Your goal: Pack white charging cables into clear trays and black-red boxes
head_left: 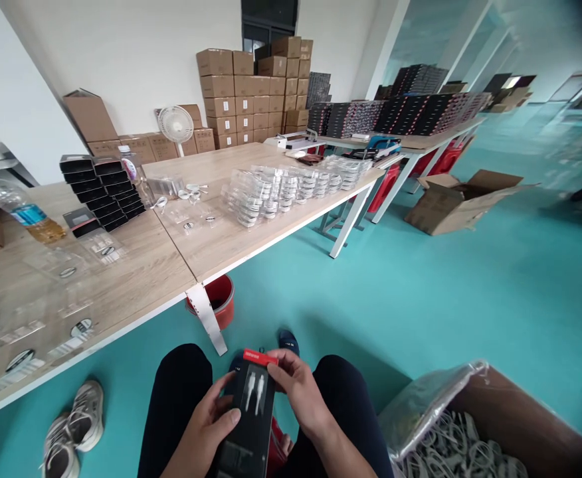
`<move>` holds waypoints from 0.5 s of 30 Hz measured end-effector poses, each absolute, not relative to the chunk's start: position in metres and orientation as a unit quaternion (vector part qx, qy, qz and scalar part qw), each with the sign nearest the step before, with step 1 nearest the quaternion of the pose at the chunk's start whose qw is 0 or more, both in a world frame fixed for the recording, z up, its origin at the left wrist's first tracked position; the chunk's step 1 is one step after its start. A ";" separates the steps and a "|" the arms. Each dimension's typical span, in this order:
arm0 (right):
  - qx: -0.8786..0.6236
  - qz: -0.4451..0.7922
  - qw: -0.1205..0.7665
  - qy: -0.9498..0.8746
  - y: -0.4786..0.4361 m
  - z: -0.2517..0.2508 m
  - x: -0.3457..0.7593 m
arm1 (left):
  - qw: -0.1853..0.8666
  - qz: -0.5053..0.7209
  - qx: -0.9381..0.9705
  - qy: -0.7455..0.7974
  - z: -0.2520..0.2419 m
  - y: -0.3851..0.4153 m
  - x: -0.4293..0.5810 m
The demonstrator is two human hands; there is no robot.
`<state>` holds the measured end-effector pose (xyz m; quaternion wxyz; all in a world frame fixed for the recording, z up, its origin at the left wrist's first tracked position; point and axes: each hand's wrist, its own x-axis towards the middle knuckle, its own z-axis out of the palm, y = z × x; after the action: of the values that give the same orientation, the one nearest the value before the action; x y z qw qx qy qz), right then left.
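Note:
A black cable box [246, 431] is held upright over my lap, its front printed with two white cable plugs. Its top end [258, 357] is red. My left hand [206, 425] grips the box along its left side, thumb on the front face. The fingers of my right hand [298, 388] pinch the box's upper right corner at the red end. Whatever is inside the box is hidden.
Clear plastic trays with coiled white cables [281, 192] stand in rows on the table [171, 265]. Stacked black boxes [104, 192] and a bottle [26, 209] are at left. An open carton [520, 411] of cables sits at my right, a red bucket [224, 305] under the table.

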<state>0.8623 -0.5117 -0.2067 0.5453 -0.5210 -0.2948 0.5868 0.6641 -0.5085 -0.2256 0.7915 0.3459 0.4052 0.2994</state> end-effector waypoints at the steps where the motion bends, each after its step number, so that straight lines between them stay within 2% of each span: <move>1: -0.521 0.579 0.559 -0.283 -0.509 -0.205 0.865 | 0.804 0.294 0.326 0.400 -0.223 -0.511 0.667; 7: -0.507 0.578 0.559 -0.310 -0.508 -0.188 0.868 | 0.781 0.301 0.361 0.411 -0.203 -0.513 0.673; 15: -0.522 0.525 0.579 -0.341 -0.509 -0.179 0.859 | 0.740 0.332 0.397 0.429 -0.203 -0.515 0.682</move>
<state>0.8587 -0.5086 -0.1786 0.5788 -0.5223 -0.3407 0.5254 0.6816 -0.5150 -0.2025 0.7404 0.3971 0.4289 0.3319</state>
